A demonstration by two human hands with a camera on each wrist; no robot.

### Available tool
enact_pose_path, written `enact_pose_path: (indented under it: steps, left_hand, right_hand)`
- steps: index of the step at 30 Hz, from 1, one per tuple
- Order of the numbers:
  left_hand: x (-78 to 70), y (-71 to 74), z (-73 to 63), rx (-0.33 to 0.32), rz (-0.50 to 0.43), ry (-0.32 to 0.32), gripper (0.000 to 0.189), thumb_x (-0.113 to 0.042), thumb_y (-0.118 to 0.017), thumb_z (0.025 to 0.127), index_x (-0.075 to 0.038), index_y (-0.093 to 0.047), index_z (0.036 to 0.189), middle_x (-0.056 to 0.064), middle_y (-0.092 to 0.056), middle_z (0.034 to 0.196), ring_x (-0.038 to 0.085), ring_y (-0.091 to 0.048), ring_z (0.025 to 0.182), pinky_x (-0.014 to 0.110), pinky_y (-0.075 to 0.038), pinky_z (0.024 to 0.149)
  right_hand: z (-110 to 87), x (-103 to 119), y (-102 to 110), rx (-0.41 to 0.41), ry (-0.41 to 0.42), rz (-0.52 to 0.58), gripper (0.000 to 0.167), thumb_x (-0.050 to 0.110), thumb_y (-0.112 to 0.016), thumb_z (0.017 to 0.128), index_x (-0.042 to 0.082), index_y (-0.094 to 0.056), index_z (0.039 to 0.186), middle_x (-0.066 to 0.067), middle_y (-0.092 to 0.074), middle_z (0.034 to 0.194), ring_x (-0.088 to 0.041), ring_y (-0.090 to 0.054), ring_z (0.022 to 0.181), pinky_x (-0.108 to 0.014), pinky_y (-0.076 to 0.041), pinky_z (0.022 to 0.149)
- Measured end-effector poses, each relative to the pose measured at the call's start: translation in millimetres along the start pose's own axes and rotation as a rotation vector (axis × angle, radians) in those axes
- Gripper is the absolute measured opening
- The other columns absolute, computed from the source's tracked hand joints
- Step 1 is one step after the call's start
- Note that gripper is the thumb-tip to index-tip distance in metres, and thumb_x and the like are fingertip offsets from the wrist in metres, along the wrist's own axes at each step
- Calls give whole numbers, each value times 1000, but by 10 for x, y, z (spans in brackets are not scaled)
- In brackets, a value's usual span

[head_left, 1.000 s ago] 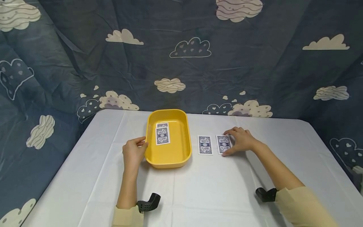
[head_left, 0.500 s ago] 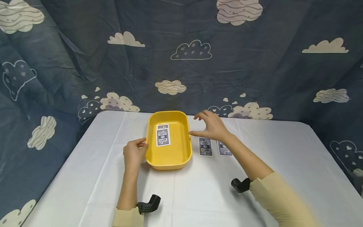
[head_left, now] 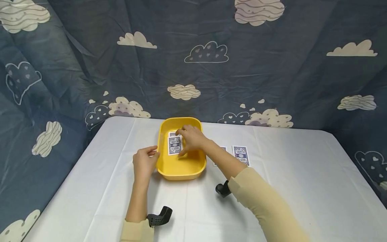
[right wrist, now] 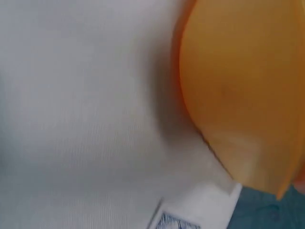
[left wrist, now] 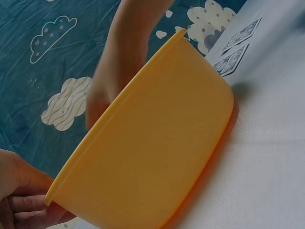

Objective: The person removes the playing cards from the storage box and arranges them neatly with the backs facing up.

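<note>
My left hand (head_left: 145, 163) pinches the left rim of a yellow plastic basin (head_left: 181, 172); in the left wrist view its thumb and fingers (left wrist: 31, 204) meet at that rim. Inside the basin, a patterned playing card (head_left: 174, 145) lies back up, overlapping another card (head_left: 171, 133) behind it. My right hand (head_left: 195, 138) arches over the basin with thumb and fingers spread, their tips close to the front card's top and bottom ends. The right wrist view shows the basin's outer wall (right wrist: 238, 95) but hides the fingers.
Right of the basin, a face-down card (head_left: 241, 155) lies on the white tablecloth (head_left: 290, 188). Another card (head_left: 223, 148) beside it is mostly covered by the right forearm. A dark cloud-print curtain (head_left: 205, 80) hangs behind the table.
The right hand has left the cards on the table, crossed left over the basin's right rim and come down by the cards inside. The left hand stays at the rim.
</note>
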State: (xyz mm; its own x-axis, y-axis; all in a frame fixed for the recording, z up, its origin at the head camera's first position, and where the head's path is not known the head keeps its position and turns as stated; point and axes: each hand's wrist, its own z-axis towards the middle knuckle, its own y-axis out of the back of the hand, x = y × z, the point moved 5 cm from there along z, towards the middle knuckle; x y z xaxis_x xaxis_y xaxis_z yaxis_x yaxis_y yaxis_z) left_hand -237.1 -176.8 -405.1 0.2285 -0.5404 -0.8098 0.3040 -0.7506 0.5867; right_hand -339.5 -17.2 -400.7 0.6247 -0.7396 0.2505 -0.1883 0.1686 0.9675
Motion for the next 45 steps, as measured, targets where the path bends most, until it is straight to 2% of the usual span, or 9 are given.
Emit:
enact_pose_path:
  steps: [7,10,16,20,24,30,35,41,45]
  left_hand:
    - [10,11,2,3,4,-4,29,-13,-67,81,-6,-68,109,15,-70,96,30,-63,96,41,-48,87]
    - [17,5,1,9,2,-2,29,-13,-67,82,-6,-68,110,15,-70,96,30,-64,96,40,-49,85]
    - [7,3,14,10,-5,-4,29,-12,-67,82,-5,-67,111,16,-70,97,30,-65,93,39,-52,81]
    - [7,-1,19,6,-10,-2,29,-11,-67,81,-5,-68,110,15,-70,95,29,-65,93,39,-51,81]
    - [11,-12,21,-2,-17,-5,29,-10,-68,80,-5,-68,109,14,-71,93,28,-65,92,39,-50,83]
    - [9,12,33,-25,-15,-37,29,-10,-68,79,-4,-69,107,14,-71,91,29,-65,92,40,-49,85]
    - [12,15,22,-18,-19,-30,29,-10,-68,79,-5,-69,107,13,-71,91,29,-65,92,40,-48,85]
    - [11,8,25,-1,-19,-19,29,-11,-68,80,-5,-68,109,14,-71,93,28,-65,92,39,-50,83]
    - [8,11,28,-2,-19,-15,29,-11,-68,80,-5,-68,109,14,-71,93,29,-65,93,40,-49,85]
  right_hand:
    - [167,105,-155,81,-32,96,87,50,-84,54,12,-51,125,-9,-48,115,-22,-44,104,-33,-40,92]
    - [220,128,-179,91,-48,66,91,52,-84,53,11,-50,127,-9,-47,120,-22,-43,108,-34,-39,95]
    - [322,75,-250,130,-137,-47,99,61,-79,53,15,-46,134,-7,-43,128,-21,-37,115,-35,-33,98]
    - [369,55,-284,158,-169,-66,100,65,-78,52,16,-47,134,-6,-44,122,-21,-37,111,-34,-32,96]
    - [382,39,-300,177,-190,-36,96,63,-79,51,17,-49,130,-5,-44,117,-21,-36,108,-35,-30,96]
    - [400,32,-328,163,-185,20,87,59,-81,52,19,-50,123,-5,-44,114,-21,-37,106,-35,-30,92]
    - [377,47,-309,144,-165,26,85,59,-80,53,20,-50,122,-5,-48,115,-22,-38,106,-36,-31,91]
    - [332,90,-189,72,-125,-35,90,65,-77,52,19,-50,125,-5,-54,119,-21,-40,107,-37,-31,90]
    - [243,98,-20,-10,-116,-70,91,66,-77,52,19,-51,126,-5,-54,120,-22,-40,109,-39,-31,93]
